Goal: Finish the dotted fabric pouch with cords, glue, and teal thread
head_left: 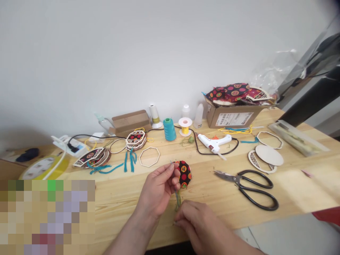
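Observation:
My left hand is closed, thumb and fingers pinching thin blue-green cord that hangs below the fingers. Just behind these fingertips shows a round patterned fabric piece, black with red and orange dots; whether the fingers touch it I cannot tell. Lower down, nearer the table edge, my right hand is closed around the lower end of the cord, its fingertips partly hidden. Black-handled scissors lie to the right, blades apart and pointing left.
A white glue gun with a black cable lies behind the scissors. Farther back stand a teal thread cone, a yellow spool and a cardboard box of fabric pieces. Wooden frames and stacked ornaments lie left.

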